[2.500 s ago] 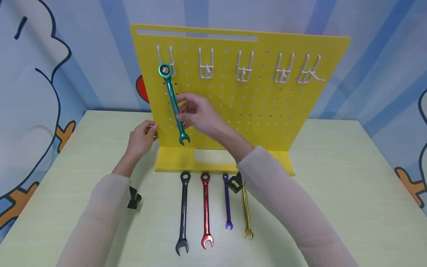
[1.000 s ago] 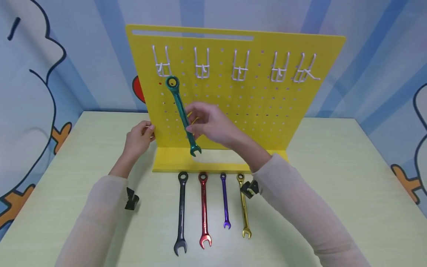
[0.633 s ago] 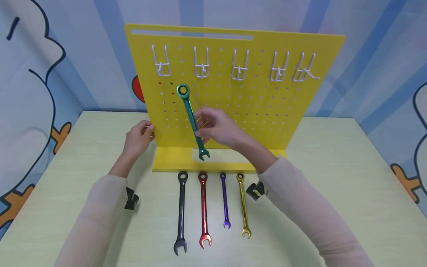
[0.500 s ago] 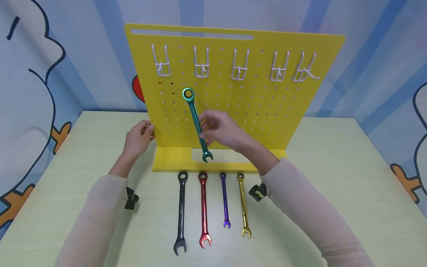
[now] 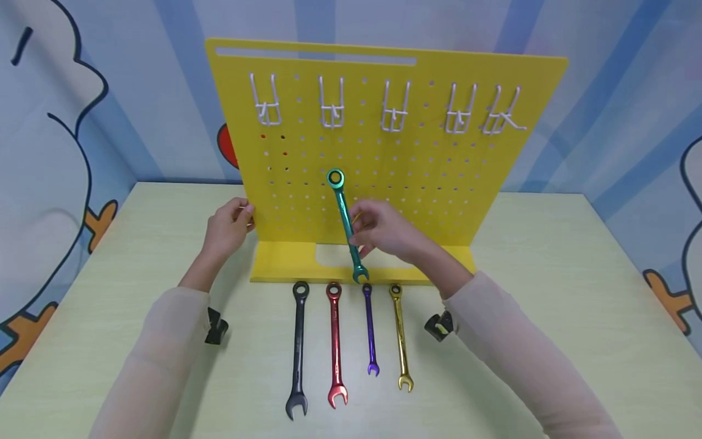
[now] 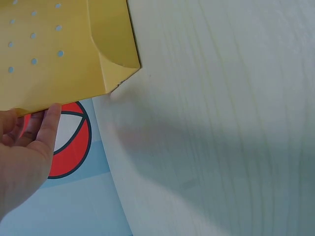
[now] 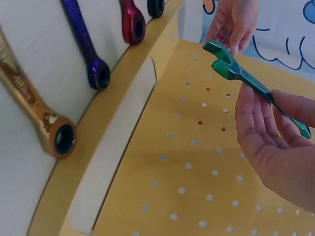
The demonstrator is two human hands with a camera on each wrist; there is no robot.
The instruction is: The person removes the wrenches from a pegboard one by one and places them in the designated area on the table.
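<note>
My right hand [image 5: 386, 228] pinches a green combination wrench [image 5: 345, 213] by its shaft, in front of the yellow pegboard [image 5: 439, 195]. The wrench's ring end points up and its open end down, above the board's base. In the right wrist view, thumb and fingers hold the green wrench [image 7: 253, 83]. At the board's left edge, my left hand [image 5: 227, 228] grips the border between thumb and fingers. A black wrench [image 5: 298, 350], a red wrench [image 5: 337, 347], a purple wrench [image 5: 370, 329] and a gold wrench [image 5: 402, 338] lie side by side on the table.
Several white wire hooks [image 5: 332, 116] line the upper board, none bearing a wrench. The rightmost hook [image 5: 501, 116] has its prong bent sideways. The pale table [image 5: 548, 305] meets a blue cartoon-printed wall [image 5: 614, 91] behind the board.
The green wrench has come away from the leftmost hook and moved down and right in my right hand. My left hand has stayed at the board's edge.
</note>
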